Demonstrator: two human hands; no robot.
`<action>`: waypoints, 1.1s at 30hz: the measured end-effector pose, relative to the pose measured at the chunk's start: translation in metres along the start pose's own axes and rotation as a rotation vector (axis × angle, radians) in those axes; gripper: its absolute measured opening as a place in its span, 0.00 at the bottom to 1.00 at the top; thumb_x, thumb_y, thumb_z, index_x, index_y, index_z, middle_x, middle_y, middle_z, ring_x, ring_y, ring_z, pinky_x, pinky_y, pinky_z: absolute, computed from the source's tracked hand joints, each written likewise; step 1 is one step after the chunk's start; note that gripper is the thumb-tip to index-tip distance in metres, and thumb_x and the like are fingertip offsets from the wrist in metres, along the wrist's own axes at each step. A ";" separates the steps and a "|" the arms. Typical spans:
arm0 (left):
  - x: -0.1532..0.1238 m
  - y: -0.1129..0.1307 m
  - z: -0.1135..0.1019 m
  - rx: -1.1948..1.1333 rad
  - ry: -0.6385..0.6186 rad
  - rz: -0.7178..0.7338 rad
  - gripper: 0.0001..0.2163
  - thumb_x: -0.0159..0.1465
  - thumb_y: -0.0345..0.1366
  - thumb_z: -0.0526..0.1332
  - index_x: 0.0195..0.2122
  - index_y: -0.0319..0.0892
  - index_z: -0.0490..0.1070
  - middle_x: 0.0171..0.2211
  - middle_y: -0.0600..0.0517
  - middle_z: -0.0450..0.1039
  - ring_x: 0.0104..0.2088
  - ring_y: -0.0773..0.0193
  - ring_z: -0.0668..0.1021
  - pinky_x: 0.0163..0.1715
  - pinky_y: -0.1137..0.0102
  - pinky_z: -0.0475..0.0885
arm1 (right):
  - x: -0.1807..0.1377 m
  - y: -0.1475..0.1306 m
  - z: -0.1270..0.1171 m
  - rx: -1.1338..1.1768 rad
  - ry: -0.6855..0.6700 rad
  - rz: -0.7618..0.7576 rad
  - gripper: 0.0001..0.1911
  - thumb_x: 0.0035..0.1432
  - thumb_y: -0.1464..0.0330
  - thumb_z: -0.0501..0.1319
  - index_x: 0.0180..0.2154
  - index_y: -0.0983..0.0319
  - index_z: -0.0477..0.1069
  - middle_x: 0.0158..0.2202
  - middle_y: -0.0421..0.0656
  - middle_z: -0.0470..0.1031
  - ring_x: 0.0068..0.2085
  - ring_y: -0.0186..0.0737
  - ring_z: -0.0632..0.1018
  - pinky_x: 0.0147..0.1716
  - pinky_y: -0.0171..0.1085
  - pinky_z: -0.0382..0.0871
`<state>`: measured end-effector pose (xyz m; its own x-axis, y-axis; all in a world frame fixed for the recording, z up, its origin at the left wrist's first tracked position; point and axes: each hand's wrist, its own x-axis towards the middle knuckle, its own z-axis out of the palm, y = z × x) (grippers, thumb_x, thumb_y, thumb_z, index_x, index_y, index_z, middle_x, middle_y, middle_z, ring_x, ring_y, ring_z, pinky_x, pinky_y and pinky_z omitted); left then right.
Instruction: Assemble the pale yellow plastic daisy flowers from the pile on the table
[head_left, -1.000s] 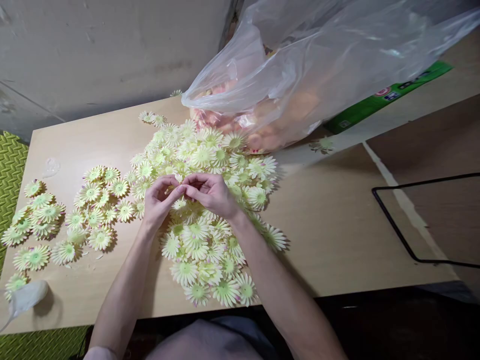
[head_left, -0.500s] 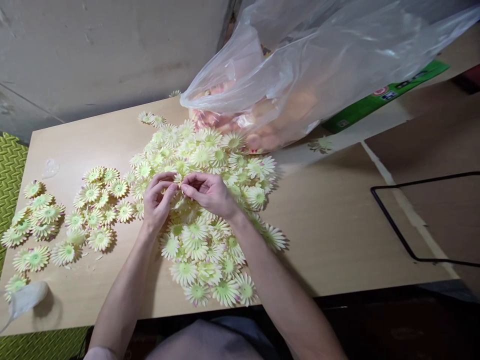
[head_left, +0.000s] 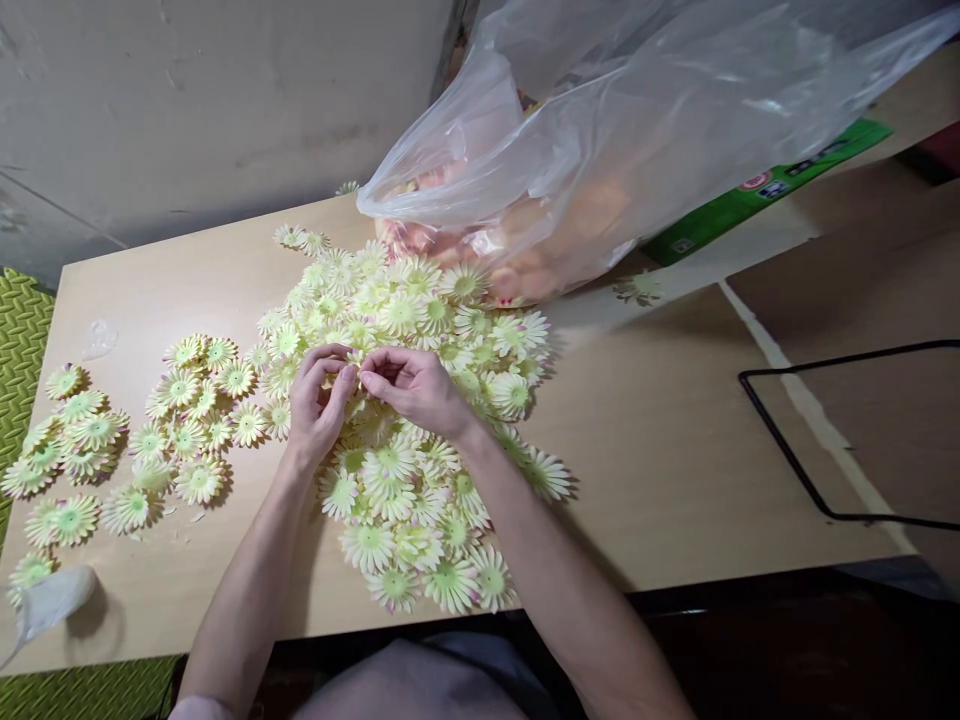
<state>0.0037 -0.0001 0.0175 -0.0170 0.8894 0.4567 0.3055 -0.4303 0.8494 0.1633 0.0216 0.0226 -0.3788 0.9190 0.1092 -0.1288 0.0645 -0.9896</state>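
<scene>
Mostly pale-yellow flowers (head_left: pixel 390 465), green-centred.

A clear plastic bag (head_left: pixel 637 120) of orange pieces slumps on the worktop's (head_left: pixel 675 450) far edge, with a green box (head_left: pixel 757 200) behind it. A black wire frame (head_left: pixel 780 445) lies beyond the right edge and a green foam mat (head_left: pixel 22 320) beyond the left.

I count two hands, my left hand (head_left: pixel 319 405) and right hand (head_left: pixel 416 385). Yellow flowers (head_left: pixel 390 470): dozens, too many to number, heaped under both hands and spread to their left. Beyond them, one plastic bag (head_left: pixel 637 130). To their right, one green box (head_left: pixel 757 195) and one black wire frame (head_left: pixel 787 450).
</scene>
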 end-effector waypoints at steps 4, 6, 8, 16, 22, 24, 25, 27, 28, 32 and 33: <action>0.001 -0.001 0.000 -0.063 0.076 -0.058 0.11 0.68 0.41 0.57 0.30 0.42 0.68 0.45 0.47 0.68 0.46 0.62 0.75 0.45 0.64 0.72 | 0.001 0.003 -0.006 0.187 0.007 0.006 0.07 0.56 0.65 0.66 0.33 0.63 0.74 0.24 0.37 0.72 0.25 0.29 0.71 0.25 0.31 0.66; 0.001 -0.002 0.001 -0.098 0.112 -0.083 0.11 0.68 0.41 0.56 0.30 0.41 0.68 0.45 0.47 0.67 0.45 0.63 0.75 0.43 0.66 0.72 | 0.002 0.004 -0.008 0.288 0.009 0.019 0.08 0.56 0.65 0.66 0.32 0.63 0.73 0.22 0.36 0.70 0.23 0.28 0.69 0.24 0.31 0.64; 0.000 -0.003 0.002 -0.104 0.143 -0.079 0.11 0.68 0.41 0.57 0.30 0.41 0.68 0.41 0.48 0.68 0.43 0.64 0.74 0.42 0.68 0.72 | 0.003 0.005 -0.008 0.336 0.003 0.040 0.08 0.55 0.65 0.67 0.31 0.63 0.73 0.21 0.35 0.69 0.22 0.28 0.68 0.24 0.31 0.63; -0.003 -0.010 0.000 -0.231 0.169 -0.211 0.12 0.65 0.45 0.61 0.31 0.41 0.69 0.23 0.57 0.63 0.20 0.74 0.64 0.20 0.76 0.60 | 0.001 -0.005 -0.001 0.111 0.006 0.044 0.14 0.58 0.58 0.64 0.34 0.63 0.74 0.26 0.40 0.73 0.27 0.32 0.72 0.27 0.33 0.66; -0.002 -0.005 0.000 -0.199 0.119 -0.096 0.08 0.62 0.40 0.64 0.32 0.40 0.72 0.29 0.52 0.73 0.28 0.71 0.74 0.28 0.76 0.69 | -0.001 -0.007 0.005 -0.005 -0.030 0.016 0.17 0.52 0.57 0.69 0.30 0.63 0.70 0.26 0.39 0.69 0.28 0.32 0.70 0.26 0.33 0.64; -0.002 -0.003 0.001 -0.183 0.074 -0.062 0.07 0.62 0.39 0.65 0.32 0.40 0.73 0.28 0.52 0.74 0.28 0.71 0.75 0.29 0.75 0.70 | -0.002 -0.008 0.006 -0.053 -0.037 0.009 0.18 0.52 0.57 0.70 0.26 0.62 0.67 0.24 0.36 0.66 0.25 0.30 0.67 0.24 0.33 0.61; -0.002 -0.002 0.001 -0.178 0.059 -0.053 0.07 0.62 0.39 0.65 0.32 0.40 0.73 0.28 0.53 0.74 0.28 0.71 0.75 0.28 0.75 0.70 | -0.003 -0.009 0.007 -0.070 -0.037 0.003 0.18 0.53 0.58 0.69 0.25 0.62 0.66 0.23 0.36 0.64 0.24 0.30 0.66 0.23 0.33 0.60; -0.003 -0.002 0.001 -0.173 0.050 -0.052 0.07 0.63 0.39 0.64 0.33 0.40 0.74 0.28 0.53 0.74 0.27 0.71 0.75 0.28 0.75 0.70 | -0.003 -0.010 0.007 -0.087 -0.046 -0.006 0.18 0.56 0.57 0.66 0.25 0.62 0.66 0.22 0.36 0.64 0.24 0.30 0.66 0.23 0.33 0.59; -0.003 -0.001 0.001 -0.171 0.052 -0.058 0.07 0.63 0.39 0.64 0.33 0.40 0.74 0.28 0.53 0.74 0.27 0.71 0.75 0.27 0.75 0.69 | -0.004 -0.011 0.007 -0.092 -0.057 -0.009 0.18 0.58 0.57 0.64 0.25 0.63 0.66 0.22 0.37 0.65 0.24 0.30 0.67 0.23 0.33 0.59; -0.003 0.001 -0.001 -0.163 0.034 -0.074 0.07 0.62 0.39 0.65 0.33 0.41 0.75 0.27 0.53 0.74 0.27 0.70 0.74 0.26 0.74 0.68 | -0.004 -0.012 0.005 -0.133 -0.079 -0.043 0.19 0.57 0.56 0.65 0.25 0.63 0.66 0.22 0.36 0.64 0.24 0.30 0.65 0.23 0.33 0.58; -0.003 0.001 -0.001 -0.169 0.022 -0.059 0.07 0.61 0.39 0.66 0.32 0.41 0.75 0.28 0.52 0.75 0.27 0.70 0.75 0.27 0.74 0.69 | -0.004 -0.012 0.004 -0.165 -0.063 -0.056 0.20 0.55 0.56 0.67 0.24 0.62 0.64 0.21 0.35 0.62 0.23 0.29 0.63 0.22 0.33 0.56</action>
<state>0.0032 -0.0029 0.0170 -0.0514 0.9112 0.4088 0.1388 -0.3988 0.9065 0.1624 0.0153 0.0344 -0.4322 0.8865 0.1652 -0.0010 0.1827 -0.9832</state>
